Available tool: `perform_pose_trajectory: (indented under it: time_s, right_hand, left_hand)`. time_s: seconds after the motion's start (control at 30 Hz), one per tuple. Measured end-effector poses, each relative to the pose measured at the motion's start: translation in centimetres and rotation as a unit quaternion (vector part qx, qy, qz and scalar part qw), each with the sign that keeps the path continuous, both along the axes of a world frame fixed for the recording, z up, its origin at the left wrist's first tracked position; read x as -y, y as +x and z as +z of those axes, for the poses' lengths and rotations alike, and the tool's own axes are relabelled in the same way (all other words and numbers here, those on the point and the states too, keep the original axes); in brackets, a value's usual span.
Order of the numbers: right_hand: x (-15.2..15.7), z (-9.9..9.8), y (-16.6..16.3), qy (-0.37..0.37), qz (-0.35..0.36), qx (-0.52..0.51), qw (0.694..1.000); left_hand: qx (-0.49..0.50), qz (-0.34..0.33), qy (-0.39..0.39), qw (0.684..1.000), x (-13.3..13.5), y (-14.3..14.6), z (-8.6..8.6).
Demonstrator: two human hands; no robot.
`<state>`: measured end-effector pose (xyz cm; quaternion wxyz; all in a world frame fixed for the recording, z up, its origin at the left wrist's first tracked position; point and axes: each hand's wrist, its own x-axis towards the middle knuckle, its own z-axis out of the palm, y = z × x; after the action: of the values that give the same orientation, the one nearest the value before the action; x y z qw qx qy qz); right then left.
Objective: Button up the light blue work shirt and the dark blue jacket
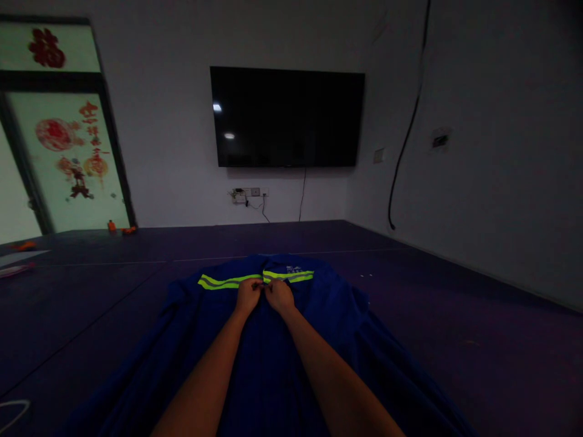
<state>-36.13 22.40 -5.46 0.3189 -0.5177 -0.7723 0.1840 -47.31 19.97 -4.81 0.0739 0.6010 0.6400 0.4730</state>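
Observation:
A blue work jacket point(328, 315) with yellow-green and grey reflective strips lies spread out in front of me, its sleeves reaching down both sides. At the middle of its chest, just below the strips, my left hand point(249, 295) pinches the front edge of the cloth. Close beside it, my right hand point(279, 295) is also closed on the jacket's front edge. The fingertips of both hands almost meet. Small white print shows above the right-hand strip. Whatever fastener may lie between the fingers is too dark and small to make out.
The jacket rests on a broad dark purple surface point(437, 328). Orange items point(129, 230) lie at the far left near a glass door point(68, 158). A television point(289, 118) hangs on the wall, and a black cable point(405, 145) dangles at the right.

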Motion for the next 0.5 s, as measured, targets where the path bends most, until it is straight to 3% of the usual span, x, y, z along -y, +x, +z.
perform_pose_trajectory:
  time_s: [0.5]
  right_hand:
    - [0.02, 0.56, -0.28, -0.035, -0.024, 0.018, 0.999]
  left_hand:
    - [-0.013, -0.011, -0.009, 1.000, -0.05, -0.10, 0.05]
